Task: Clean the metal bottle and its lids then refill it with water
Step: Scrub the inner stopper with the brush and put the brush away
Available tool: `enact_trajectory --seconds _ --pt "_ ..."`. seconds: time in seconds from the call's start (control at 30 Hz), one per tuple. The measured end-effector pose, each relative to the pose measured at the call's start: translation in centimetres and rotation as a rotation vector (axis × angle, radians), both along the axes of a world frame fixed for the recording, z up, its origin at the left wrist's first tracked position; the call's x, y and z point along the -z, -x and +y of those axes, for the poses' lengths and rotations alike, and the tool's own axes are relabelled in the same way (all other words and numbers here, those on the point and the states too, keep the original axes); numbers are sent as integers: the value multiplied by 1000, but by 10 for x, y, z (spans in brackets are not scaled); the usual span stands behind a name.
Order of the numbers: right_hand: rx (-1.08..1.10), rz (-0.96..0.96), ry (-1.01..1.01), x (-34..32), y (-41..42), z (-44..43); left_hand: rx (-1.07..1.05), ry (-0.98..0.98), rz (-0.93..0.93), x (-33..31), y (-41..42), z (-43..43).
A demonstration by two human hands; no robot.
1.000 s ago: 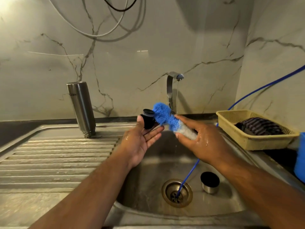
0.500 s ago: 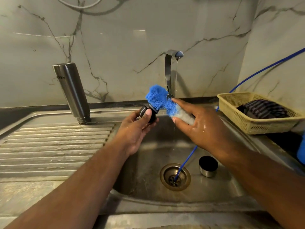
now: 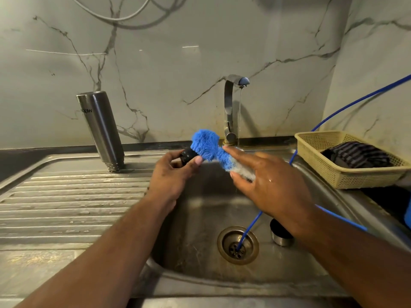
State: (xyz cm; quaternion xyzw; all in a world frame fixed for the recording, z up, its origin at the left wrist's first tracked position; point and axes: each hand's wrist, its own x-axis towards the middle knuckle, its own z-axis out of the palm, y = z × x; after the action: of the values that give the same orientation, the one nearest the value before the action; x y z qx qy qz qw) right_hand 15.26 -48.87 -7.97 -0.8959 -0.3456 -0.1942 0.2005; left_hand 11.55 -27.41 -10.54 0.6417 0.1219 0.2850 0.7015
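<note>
You are scrubbing one of the lids, so by my reading you are somewhere in the middle of the job. Your left hand [image 3: 175,174] is gripping the small black lid [image 3: 188,154] between curled fingers and thumb. Your right hand [image 3: 266,187] is pinching the brush [image 3: 205,144] by its pale lower part, forefinger lying along the top and thumb underneath, and pressing the blue head against the lid.

The metal bottle [image 3: 101,130] is standing mouth down on the draining board [image 3: 66,196], well off to the left of your left hand and farther from you. It looks washed and left to drain. The second lid [image 3: 281,237] is sitting below your right wrist on the floor of the sink [image 3: 195,218], open side up and half hidden, so I am judging it is waiting its turn. Rinsing and refilling are not yet done.

The bottle is a slim brushed-steel cylinder with a threaded neck. The black lid is small, round and glossy, probably plastic. The brush head is shaggy and soft-looking. The second lid is a short steel cup, dark inside. A thin thread of water is falling from the tap [image 3: 231,107] just beyond your right fingertips.
</note>
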Motion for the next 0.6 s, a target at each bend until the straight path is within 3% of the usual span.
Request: enact_trajectory --seconds 0.13,0.23,0.4,0.53,0.6 --pt "40 -8 13 -2 -1 1 -31 -233 60 9 -7 -6" --pt "20 16 36 0 3 -2 -162 -168 75 5 -3 10" --pt "82 -9 20 2 -4 5 -116 -510 136 4 -3 -9" --pt "86 7 31 6 -4 -2 -155 -459 115 6 -4 6" --pt "94 -12 12 6 -8 -3 -84 -526 70 5 -5 6"
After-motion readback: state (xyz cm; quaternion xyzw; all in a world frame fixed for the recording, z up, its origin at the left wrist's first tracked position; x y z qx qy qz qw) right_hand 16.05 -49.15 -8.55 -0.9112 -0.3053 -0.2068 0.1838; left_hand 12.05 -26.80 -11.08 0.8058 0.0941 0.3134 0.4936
